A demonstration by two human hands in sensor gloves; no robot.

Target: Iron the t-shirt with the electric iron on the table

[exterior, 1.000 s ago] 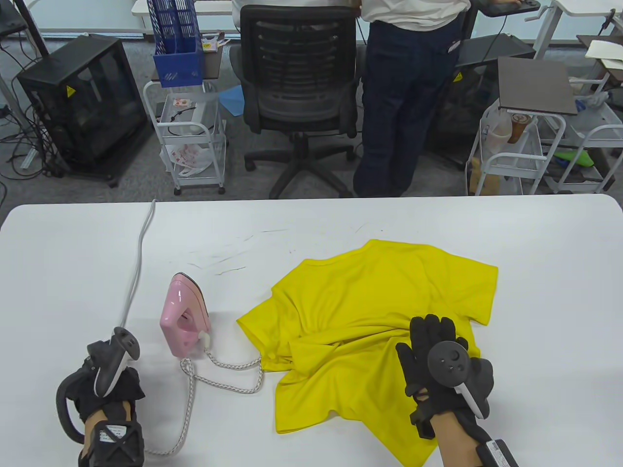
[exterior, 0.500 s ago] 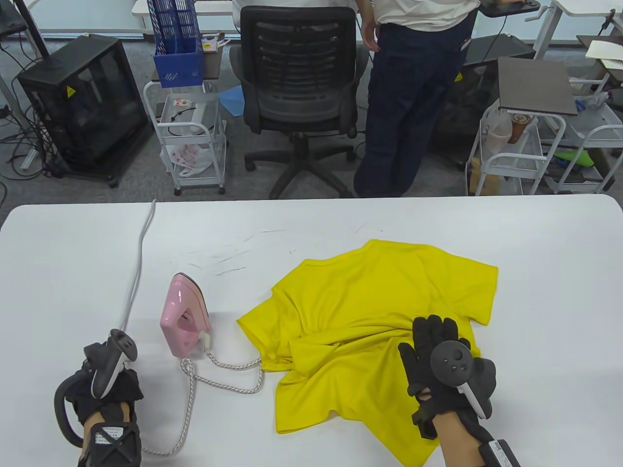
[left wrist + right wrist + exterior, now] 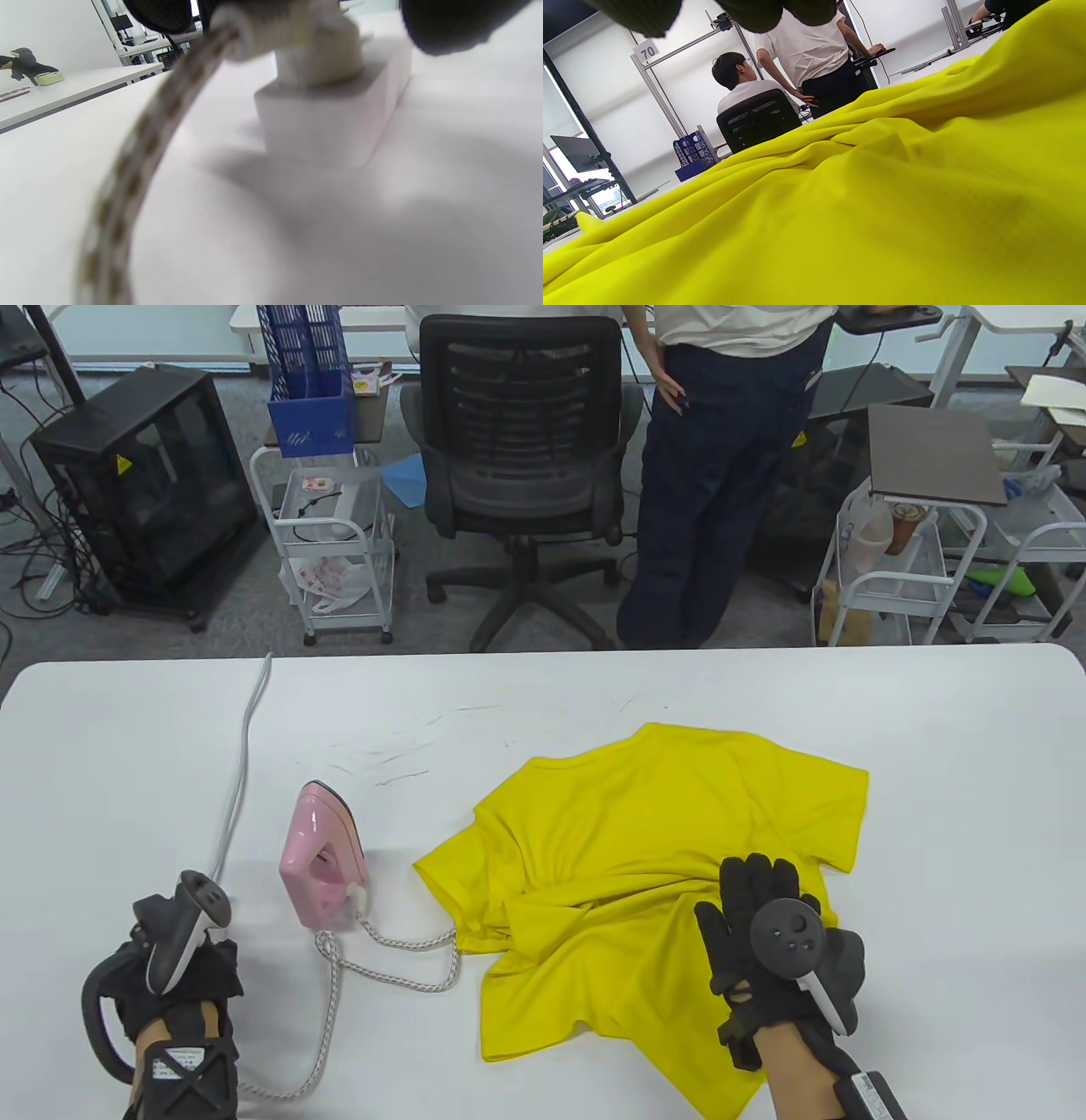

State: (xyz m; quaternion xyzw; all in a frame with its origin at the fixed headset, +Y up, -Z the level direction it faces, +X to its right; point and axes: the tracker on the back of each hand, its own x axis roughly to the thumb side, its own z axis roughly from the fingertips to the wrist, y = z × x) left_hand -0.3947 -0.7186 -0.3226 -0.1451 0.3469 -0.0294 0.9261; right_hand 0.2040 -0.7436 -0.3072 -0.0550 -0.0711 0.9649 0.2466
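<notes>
Iron (image 3: 321, 855) stands on its heel at approx. 1 o'clock from left hand (image 3: 174, 976), nearer than right hand (image 3: 776, 950). Left hand pinches plug (image 3: 314, 46) at a socket block (image 3: 335, 123); right lies flat, fingers straight, on t-shirt (image 3: 645, 857).

Beyond the white table (image 3: 543, 687), grey carpet (image 3: 237, 628) carries a black office chair (image 3: 522, 466), white wire carts (image 3: 339, 551), a black cabinet (image 3: 144, 483) and a blue file rack (image 3: 310, 381). A person (image 3: 713, 475) stands beside the chair.
</notes>
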